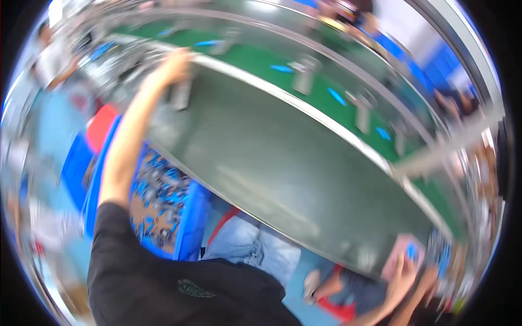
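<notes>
My left arm stretches out to the far left over the dark table. At its end my left hand (176, 66) is closed around the top of a grey, handle-like part (181, 95), blurred by motion, next to the white rail (255, 81). I cannot make out the part's exact kind. My right hand does not show. At the lower right, two hands (401, 276), which seem to be a seated neighbour's, are at a pink block (399, 252) with a blue piece (412, 251) on it.
Past the rail, a green belt (323, 114) carries several grey T-shaped parts (305, 73) and blue pieces (336, 96). A blue bin (187, 217) of small blue and grey parts stands at my left. A slanting metal bar (446, 144) crosses at right. Other people sit around.
</notes>
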`<state>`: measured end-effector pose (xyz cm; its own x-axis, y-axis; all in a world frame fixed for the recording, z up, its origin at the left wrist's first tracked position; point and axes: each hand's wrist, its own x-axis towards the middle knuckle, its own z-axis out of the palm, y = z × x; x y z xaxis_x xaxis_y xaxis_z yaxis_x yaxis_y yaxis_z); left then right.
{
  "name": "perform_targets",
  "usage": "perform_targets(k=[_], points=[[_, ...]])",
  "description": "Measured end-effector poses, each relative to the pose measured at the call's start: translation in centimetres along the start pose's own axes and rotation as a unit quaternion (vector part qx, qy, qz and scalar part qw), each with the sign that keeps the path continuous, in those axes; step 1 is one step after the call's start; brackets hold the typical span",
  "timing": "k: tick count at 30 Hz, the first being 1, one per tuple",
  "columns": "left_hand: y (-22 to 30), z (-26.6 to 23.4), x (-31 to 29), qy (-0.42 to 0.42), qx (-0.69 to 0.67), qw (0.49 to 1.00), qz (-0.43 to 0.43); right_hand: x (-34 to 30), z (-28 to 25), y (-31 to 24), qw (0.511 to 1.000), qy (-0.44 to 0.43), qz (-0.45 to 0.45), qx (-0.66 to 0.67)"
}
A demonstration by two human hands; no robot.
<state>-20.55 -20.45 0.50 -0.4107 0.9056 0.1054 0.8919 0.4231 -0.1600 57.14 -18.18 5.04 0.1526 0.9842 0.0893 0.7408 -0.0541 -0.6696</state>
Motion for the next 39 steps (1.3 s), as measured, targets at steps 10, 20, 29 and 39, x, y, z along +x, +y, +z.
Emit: perform_targets(k=[10,20,29,39], points=[[24.9,-9.9,-10.5,0.105,-0.386,0.87,0.288,3.1,-2.3,5.6,0.978,0.153,0.023,-0.14],[36.4,-7.8,-15.4,-0.001,-0.451,0.825,0.34,8.4,-6.0,10.8,0.973,0.044,0.036,-0.225],[37.3,-5.0,-14.6,0.023,-0.486,0.805,0.339,10.2,-7.8,13.5,0.972,0.06,0.028,-0.227],[37.3,-4.9,-14.4,0.02,-0.505,0.79,0.346,9.2,-10.6,12.8,0.977,-0.034,0.05,-0.204]])
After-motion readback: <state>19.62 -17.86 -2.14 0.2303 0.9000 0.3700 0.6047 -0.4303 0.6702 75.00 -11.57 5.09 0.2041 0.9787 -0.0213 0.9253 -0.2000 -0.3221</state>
